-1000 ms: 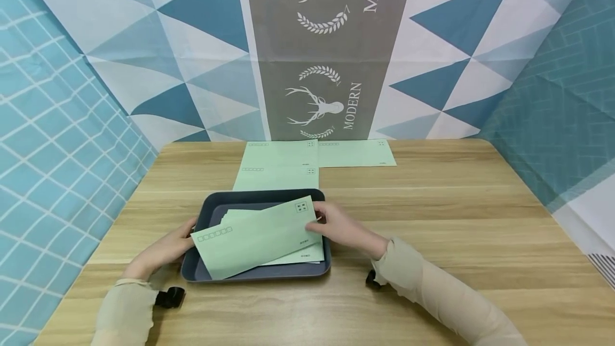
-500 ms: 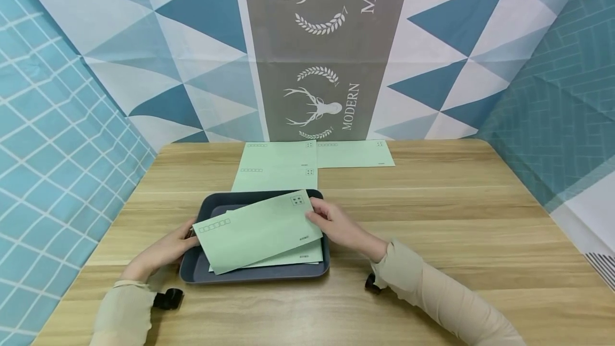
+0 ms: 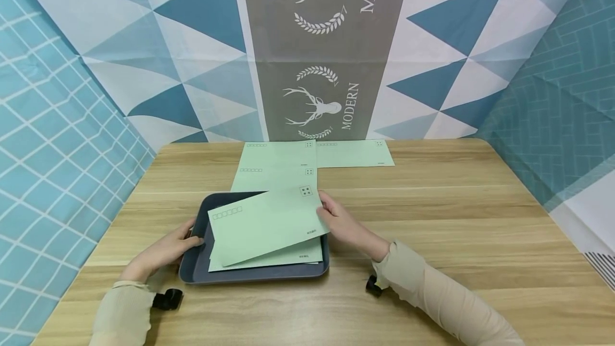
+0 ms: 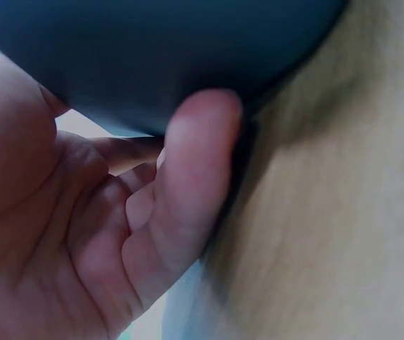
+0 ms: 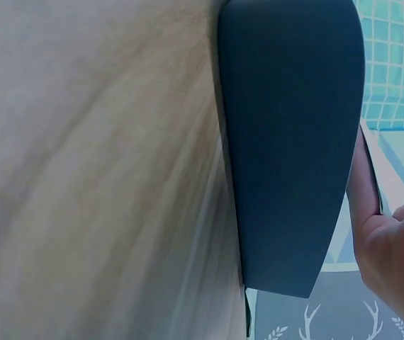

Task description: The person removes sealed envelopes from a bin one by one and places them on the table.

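A pale green envelope [image 3: 269, 223] slants above the dark grey tray [image 3: 192, 271], its right end pinched between the thumb and fingers of my right hand [image 3: 346, 227]. Under it, more green envelopes [image 3: 295, 254] lie in the tray. My left hand [image 3: 165, 247] grips the tray's left side, thumb over the rim. In the left wrist view a fingertip [image 4: 202, 117] presses low on the tray's outer wall [image 4: 138, 64]. From the right wrist, the tray's end wall [image 5: 287, 142] fills the middle, with the right hand [image 5: 397, 248] beyond it at rim height.
Behind the tray, green envelopes [image 3: 276, 175] lie on the wooden table [image 3: 423, 207], stacked one above the other. Another envelope [image 3: 355, 154] adjoins them on the right, along the back edge. A patterned cloth [image 3: 317, 57] hangs close behind the table.
My right hand has raised the pinched envelope and shifted it slightly right and away; its left end has left my left hand. The left hand stays at the tray, its thumb now over the rim.
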`<state>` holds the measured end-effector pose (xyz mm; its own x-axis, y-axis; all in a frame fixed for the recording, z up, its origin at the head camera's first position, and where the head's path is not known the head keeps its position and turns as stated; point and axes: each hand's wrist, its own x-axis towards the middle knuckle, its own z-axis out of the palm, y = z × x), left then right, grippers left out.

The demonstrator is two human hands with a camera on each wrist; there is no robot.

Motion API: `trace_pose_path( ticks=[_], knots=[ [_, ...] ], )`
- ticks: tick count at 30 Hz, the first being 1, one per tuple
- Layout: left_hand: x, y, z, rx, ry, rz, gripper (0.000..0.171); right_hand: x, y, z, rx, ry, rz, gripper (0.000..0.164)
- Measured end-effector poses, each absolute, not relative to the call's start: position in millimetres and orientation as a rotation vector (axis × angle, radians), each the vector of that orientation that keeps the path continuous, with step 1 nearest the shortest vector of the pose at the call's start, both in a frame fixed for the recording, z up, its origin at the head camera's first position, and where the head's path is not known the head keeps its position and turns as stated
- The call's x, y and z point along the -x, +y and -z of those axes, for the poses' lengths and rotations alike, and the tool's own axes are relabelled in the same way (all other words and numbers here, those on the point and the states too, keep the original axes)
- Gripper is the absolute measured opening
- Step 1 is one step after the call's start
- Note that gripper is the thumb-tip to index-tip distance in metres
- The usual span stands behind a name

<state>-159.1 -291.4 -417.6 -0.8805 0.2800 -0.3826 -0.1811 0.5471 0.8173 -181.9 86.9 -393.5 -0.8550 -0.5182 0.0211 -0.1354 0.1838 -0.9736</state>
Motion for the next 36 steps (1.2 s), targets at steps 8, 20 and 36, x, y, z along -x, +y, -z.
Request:
trace_pose_path(
  ticks=[8,20,36],
  knots=[
    [159,-291,417,-0.068,2.309,-1.315,0.071,188,94,398,0.564,2.145,1.792,0.042],
    [157,-292,417,-0.076,2.329,-1.252,0.075,197,106,396,0.428,2.089,1.928,0.042],
    [158,-291,416,-0.075,2.31,-1.277,0.075,211,135,392,0.239,2.063,2.037,0.041]
  ],
)
